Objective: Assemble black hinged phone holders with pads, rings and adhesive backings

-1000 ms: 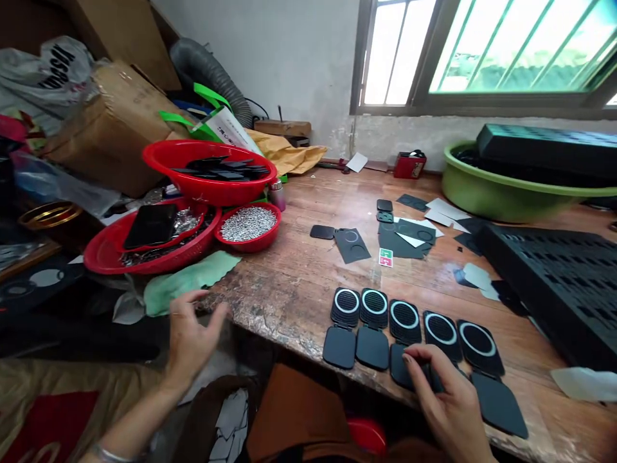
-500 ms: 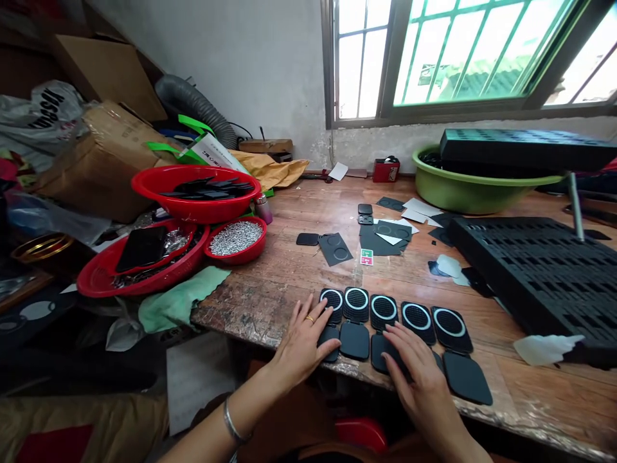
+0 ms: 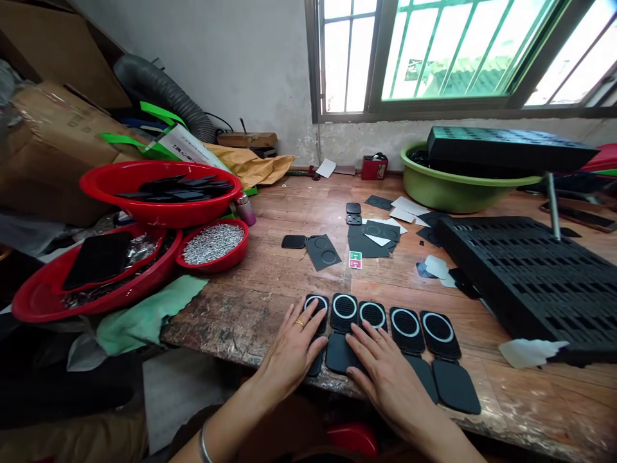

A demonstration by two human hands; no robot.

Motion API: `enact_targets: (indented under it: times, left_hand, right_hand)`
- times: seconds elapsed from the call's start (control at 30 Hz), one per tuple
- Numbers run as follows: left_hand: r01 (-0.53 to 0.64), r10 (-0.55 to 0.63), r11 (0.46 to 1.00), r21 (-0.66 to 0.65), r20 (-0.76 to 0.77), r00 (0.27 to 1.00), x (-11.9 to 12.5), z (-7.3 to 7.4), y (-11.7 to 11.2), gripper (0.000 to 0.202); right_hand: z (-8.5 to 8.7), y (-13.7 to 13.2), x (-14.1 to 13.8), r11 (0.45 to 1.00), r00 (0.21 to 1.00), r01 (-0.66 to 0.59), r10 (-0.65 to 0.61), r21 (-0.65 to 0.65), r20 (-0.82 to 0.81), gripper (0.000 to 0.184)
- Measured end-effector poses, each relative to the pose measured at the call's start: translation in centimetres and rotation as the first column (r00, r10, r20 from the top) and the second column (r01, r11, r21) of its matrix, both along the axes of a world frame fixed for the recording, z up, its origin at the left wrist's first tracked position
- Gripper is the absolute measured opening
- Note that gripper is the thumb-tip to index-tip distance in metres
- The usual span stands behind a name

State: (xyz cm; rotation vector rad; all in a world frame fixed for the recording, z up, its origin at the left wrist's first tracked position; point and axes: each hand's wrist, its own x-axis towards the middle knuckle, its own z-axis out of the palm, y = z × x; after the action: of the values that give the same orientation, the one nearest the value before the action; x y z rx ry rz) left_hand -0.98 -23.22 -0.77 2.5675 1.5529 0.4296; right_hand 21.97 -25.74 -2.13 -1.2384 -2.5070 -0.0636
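Note:
A row of several black folding pads with white rings [image 3: 405, 323] lies near the front edge of the wooden table [image 3: 289, 270]. My left hand [image 3: 292, 350] rests flat, fingers spread, on the leftmost pad [image 3: 317, 302]. My right hand [image 3: 385, 373] lies flat beside it, fingers stretched over the third pad [image 3: 372, 314] and touching the second pad [image 3: 343, 307]. Both hands press on the pads and grip nothing. The two rightmost pads [image 3: 438, 328] are uncovered.
Red bowls stand at the left: one with black parts [image 3: 161, 193], one with small silver bits [image 3: 212, 244], one wide tray [image 3: 91, 276]. A green cloth [image 3: 144, 315] hangs off the edge. Black trays [image 3: 530, 270] and a green basin [image 3: 463, 186] fill the right. Loose black sheets [image 3: 371, 238] lie mid-table.
My left hand came from the table's left edge onto the leftmost pad. My right hand slid left along the row from the fourth pad to the second and third. The view shifted right.

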Motion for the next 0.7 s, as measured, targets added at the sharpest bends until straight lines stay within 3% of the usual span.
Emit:
enact_targets:
  times: [0.17,0.33,0.43,0.53,0.7]
  left_hand:
    - [0.126,-0.125,0.992,-0.032,0.021,0.992,2.9,0.6,0.8,0.049]
    - [0.168,-0.173,0.974,-0.150,-0.022,0.985,3.8,0.8,1.0,0.050]
    - [0.171,-0.181,0.970,-0.173,-0.044,0.982,3.7,0.9,0.9,0.051]
    - [0.183,-0.193,0.969,-0.166,-0.048,0.980,3.4,1.1,1.0,0.052]
    - [0.191,-0.198,0.965,-0.179,-0.023,0.980,3.2,1.4,1.0,0.053]
  right_hand:
    - [1.0,-0.5,1.6,0.998,0.999,0.018,-0.019,-0.056,-0.032,0.046]
    - [0.3,0.1,8.4,0.980,0.980,0.199,-0.200,-0.027,-0.023,0.045]
    - [-0.4,0.5,11.1,0.970,0.973,0.227,-0.223,-0.081,0.054,0.048]
    - [-0.6,0.5,11.2,0.972,0.976,0.202,-0.189,-0.122,0.110,0.049]
    - [-1.2,0.0,10.6,0.979,0.980,0.185,-0.178,-0.085,0.089,0.051]
